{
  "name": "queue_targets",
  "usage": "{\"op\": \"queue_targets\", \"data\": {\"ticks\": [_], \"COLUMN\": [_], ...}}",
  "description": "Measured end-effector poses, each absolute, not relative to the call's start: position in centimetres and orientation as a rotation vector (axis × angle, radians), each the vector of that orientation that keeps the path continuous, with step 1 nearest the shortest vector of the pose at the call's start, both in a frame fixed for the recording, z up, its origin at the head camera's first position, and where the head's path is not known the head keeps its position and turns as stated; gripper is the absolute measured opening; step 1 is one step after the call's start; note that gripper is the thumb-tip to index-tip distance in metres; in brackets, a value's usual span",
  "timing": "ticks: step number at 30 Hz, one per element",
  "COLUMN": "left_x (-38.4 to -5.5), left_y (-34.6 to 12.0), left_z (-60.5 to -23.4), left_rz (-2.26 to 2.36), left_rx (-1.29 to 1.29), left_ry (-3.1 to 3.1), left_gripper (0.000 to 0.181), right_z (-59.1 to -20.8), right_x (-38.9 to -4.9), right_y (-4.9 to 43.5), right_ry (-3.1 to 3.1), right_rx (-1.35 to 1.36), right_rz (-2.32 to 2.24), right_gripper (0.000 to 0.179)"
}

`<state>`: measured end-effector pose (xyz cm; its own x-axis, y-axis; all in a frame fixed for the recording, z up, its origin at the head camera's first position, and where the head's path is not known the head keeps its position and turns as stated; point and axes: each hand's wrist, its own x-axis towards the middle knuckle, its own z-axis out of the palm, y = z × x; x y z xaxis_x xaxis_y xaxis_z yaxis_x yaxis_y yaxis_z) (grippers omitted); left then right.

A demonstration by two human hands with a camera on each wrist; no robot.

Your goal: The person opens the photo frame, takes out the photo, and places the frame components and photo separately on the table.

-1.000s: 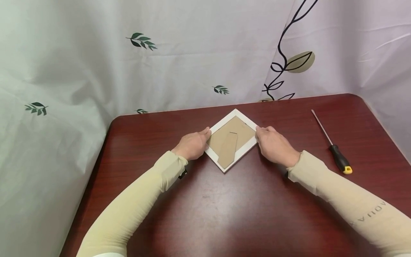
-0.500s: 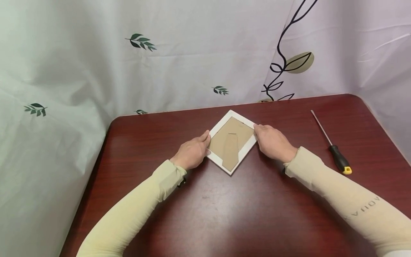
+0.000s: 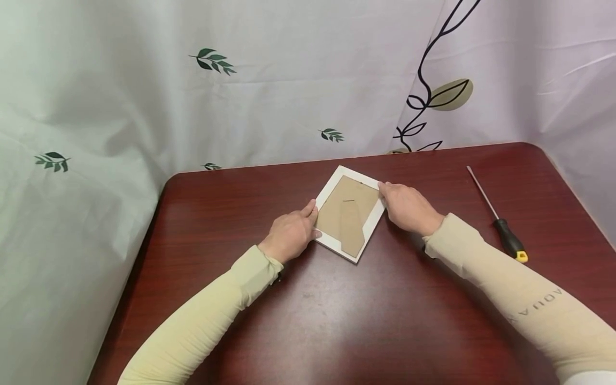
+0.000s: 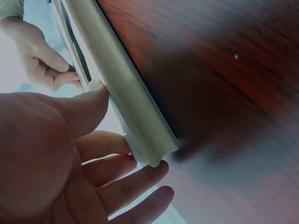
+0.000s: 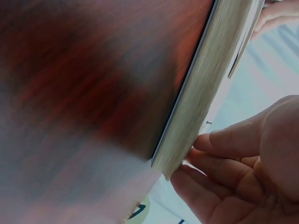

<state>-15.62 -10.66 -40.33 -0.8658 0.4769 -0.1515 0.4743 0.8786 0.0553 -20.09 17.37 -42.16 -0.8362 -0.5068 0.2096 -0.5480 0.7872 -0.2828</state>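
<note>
Starting at the left, pale cloth (image 3: 115,107) hangs behind and beside the dark red-brown table (image 3: 313,321), small green sprigs printed on it; in comes the left sleeve (image 3: 202,321), pale yellow, reaching up from the bottom edge to the left hand (image 3: 290,235); and that hand has a narrow pinch on the picture frame's left corner, thumb (image 4: 93,105) against its back edge, other fingers spread about the corner in the left wrist view; now dead centre, the picture frame (image 3: 332,211) itself, back side up over the far half of the table, set at a slant; whether it touches the tabletop, I cannot tell; white border all round, brown backing board (image 3: 337,200) inside, and the support leg (image 3: 352,230) folded down, its wide foot over the near border; across to the right hand (image 3: 409,207), holding the right corner, thumb and fingertips together in a close pinch, the right wrist view showing the wood-grained side (image 5: 205,84) just above the grip; behind it the right sleeve (image 3: 510,283), beige, with dark lettering; and out on the far right, well apart from both hands, a screwdriver (image 3: 504,232) lies on the table, its black handle yellow-ended and nearest the wearer, its metal shaft pointing away.
</note>
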Motion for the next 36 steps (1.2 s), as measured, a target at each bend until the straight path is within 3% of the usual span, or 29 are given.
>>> {"op": "queue_targets", "data": {"ticks": [20, 36], "left_x": [-13.9, -13.4], "left_y": [-8.8, -7.1], "left_z": [-40.5, -40.7], "left_rz": [-0.217, -0.306], "left_rx": [0.675, 0.675], "left_ry": [2.974, 3.067], "left_gripper": [0.065, 0.069], "right_z": [-41.6, -41.7], "right_x": [-22.9, -24.6], "right_y": [17.5, 16.9], "right_ry": [-2.916, -2.894], "right_rx": [1.057, 1.122], "right_rz": [0.412, 0.348], "right_gripper": [0.021, 0.015]}}
